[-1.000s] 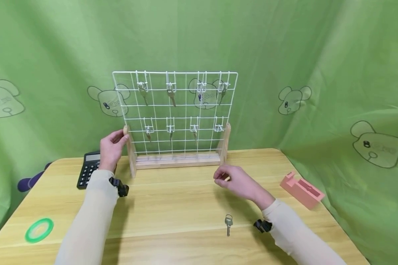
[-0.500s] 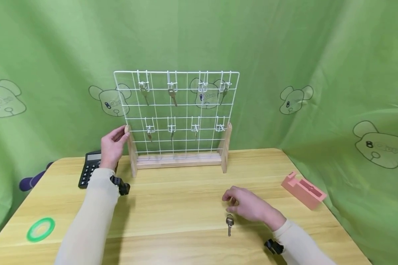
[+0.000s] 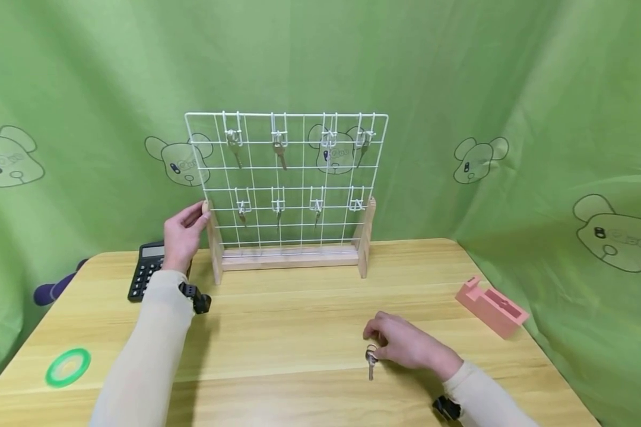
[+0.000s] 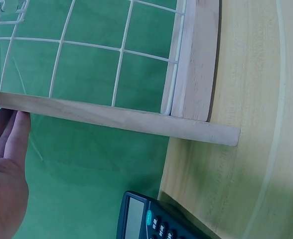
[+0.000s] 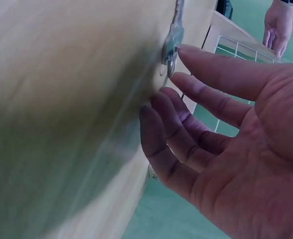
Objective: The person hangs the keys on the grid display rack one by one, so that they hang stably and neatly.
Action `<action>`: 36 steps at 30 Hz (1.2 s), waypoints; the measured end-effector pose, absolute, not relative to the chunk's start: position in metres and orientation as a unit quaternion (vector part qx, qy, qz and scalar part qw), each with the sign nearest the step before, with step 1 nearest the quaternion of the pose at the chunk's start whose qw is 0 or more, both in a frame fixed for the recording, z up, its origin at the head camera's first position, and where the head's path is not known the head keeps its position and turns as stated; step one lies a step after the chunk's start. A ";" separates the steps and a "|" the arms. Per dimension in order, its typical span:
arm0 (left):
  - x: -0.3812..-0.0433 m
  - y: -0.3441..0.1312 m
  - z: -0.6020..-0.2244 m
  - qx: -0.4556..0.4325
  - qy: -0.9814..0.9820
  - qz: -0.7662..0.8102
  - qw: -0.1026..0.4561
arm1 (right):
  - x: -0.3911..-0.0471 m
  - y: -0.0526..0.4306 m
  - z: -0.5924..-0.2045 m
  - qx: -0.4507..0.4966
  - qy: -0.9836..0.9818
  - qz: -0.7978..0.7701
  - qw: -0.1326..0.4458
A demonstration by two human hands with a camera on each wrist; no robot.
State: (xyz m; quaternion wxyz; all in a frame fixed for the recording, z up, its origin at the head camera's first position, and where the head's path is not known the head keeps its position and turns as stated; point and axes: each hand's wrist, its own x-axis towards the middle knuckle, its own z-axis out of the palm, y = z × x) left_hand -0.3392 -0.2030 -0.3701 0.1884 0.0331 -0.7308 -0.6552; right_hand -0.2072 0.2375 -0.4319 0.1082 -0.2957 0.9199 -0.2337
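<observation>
My left hand [image 3: 184,234] pinches the top of the left wooden upright [image 4: 111,117] of a display rack, thumb in front and fingers behind. The rack has a white wire grid with hooks in two rows, and several keys hang from them, such as one upper key [image 3: 280,155]. The hook at lower right [image 3: 357,204] is bare. A small metal key [image 3: 371,367] with a ring lies on the table. Right at its head and ring are the thumb and index fingertips of my right hand [image 3: 408,344], with a gap between them; the other fingers bend loosely.
A black calculator [image 3: 145,270] stands behind my left wrist. Green tape [image 3: 53,373] lies at the left front of the wooden table [image 3: 278,332], a pink tape dispenser [image 3: 491,311] at the right. Green curtains rise behind and to the right.
My right hand has come from near the rack's right foot, towards me and slightly right, down to the key. The left hand stays on the upright.
</observation>
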 end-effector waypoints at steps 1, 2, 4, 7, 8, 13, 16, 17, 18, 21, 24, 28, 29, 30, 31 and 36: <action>-0.340 -0.203 -0.370 0.033 -0.731 -0.655 0.190 | -0.208 0.237 -0.433 -0.300 0.918 -0.235 0.107; -0.340 -0.203 -0.370 0.033 -0.731 -0.654 0.191 | -0.208 0.237 -0.434 -0.305 0.916 -0.237 0.106; -0.340 -0.203 -0.371 0.033 -0.732 -0.653 0.193 | -0.208 0.237 -0.435 -0.310 0.914 -0.240 0.105; -0.341 -0.203 -0.370 0.032 -0.733 -0.652 0.192 | -0.209 0.237 -0.436 -0.309 0.913 -0.243 0.105; -0.341 -0.203 -0.370 0.032 -0.732 -0.654 0.191 | -0.210 0.237 -0.437 -0.307 0.913 -0.247 0.107; -0.340 -0.204 -0.370 0.034 -0.730 -0.657 0.185 | -0.213 0.237 -0.439 -0.294 0.911 -0.261 0.121; -0.340 -0.204 -0.370 0.038 -0.733 -0.655 0.180 | -0.215 0.238 -0.441 -0.288 0.910 -0.268 0.132; -0.340 -0.204 -0.371 0.039 -0.734 -0.654 0.178 | -0.216 0.238 -0.441 -0.286 0.908 -0.274 0.137; -0.340 -0.204 -0.371 0.040 -0.735 -0.653 0.177 | -0.216 0.238 -0.441 -0.283 0.906 -0.279 0.143; -0.340 -0.204 -0.371 0.041 -0.739 -0.648 0.178 | -0.216 0.239 -0.441 -0.279 0.899 -0.300 0.157; -0.339 -0.203 -0.371 0.042 -0.744 -0.642 0.178 | -0.215 0.240 -0.441 -0.279 0.889 -0.321 0.169; -0.337 -0.202 -0.369 0.044 -0.748 -0.639 0.175 | -0.215 0.241 -0.441 -0.283 0.883 -0.332 0.175; -0.336 -0.202 -0.369 0.044 -0.747 -0.640 0.174 | -0.215 0.242 -0.441 -0.283 0.883 -0.331 0.174; -0.336 -0.202 -0.369 0.045 -0.748 -0.639 0.173 | -0.215 0.243 -0.440 -0.284 0.883 -0.332 0.172; -0.336 -0.203 -0.369 0.045 -0.748 -0.640 0.173 | -0.215 0.243 -0.440 -0.286 0.883 -0.332 0.170; -0.338 -0.204 -0.370 0.040 -0.750 -0.638 0.173 | -0.216 0.244 -0.434 -0.284 0.885 -0.335 0.153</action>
